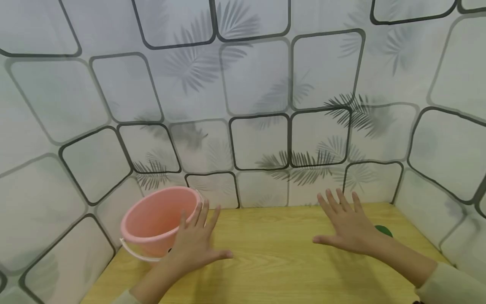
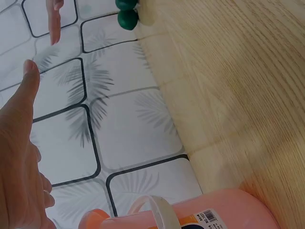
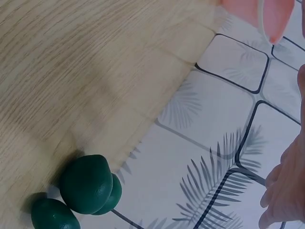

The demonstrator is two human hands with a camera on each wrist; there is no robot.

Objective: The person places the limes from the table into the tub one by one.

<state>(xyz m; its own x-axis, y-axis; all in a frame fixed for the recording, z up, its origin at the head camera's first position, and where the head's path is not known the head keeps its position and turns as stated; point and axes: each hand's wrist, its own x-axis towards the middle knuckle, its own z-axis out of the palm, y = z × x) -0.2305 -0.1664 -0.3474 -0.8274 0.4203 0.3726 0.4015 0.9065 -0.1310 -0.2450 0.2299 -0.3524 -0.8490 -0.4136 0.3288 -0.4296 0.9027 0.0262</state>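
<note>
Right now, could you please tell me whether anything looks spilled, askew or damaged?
Nothing stands out: the pink bucket stands upright, the green objects lie close together on the table, and no spill or damage shows.

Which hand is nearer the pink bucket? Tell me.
Left. The left hand hovers close to the pink bucket, overlapping it in the head view; the right hand is farther off, across the table, near the green objects.

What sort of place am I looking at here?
Likely an indoor work booth or table nook, though its wider surroundings are out of view: a wood-grain table hemmed by patterned walls on three sides, with a pink bucket and green rounded objects on it.
</note>
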